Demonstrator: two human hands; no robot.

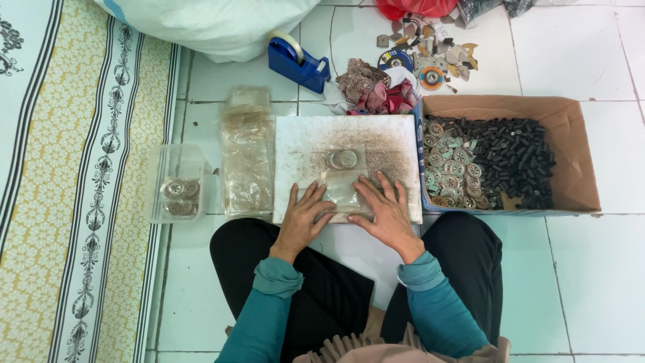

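Clear plastic forms the small bag that is pressed flat on a white board, with round metal discs seen at its upper end. The left hand and the right hand are laid open, fingers spread, on the bag's lower part. A stack of empty bags lies just left of the board; a cardboard box of discs and black cylinders sits at the right.

A blue tape dispenser sits at twelve o'clock; a brown cardboard box of black cylinders and metal discs lies at three, a clear plastic tub at nine.
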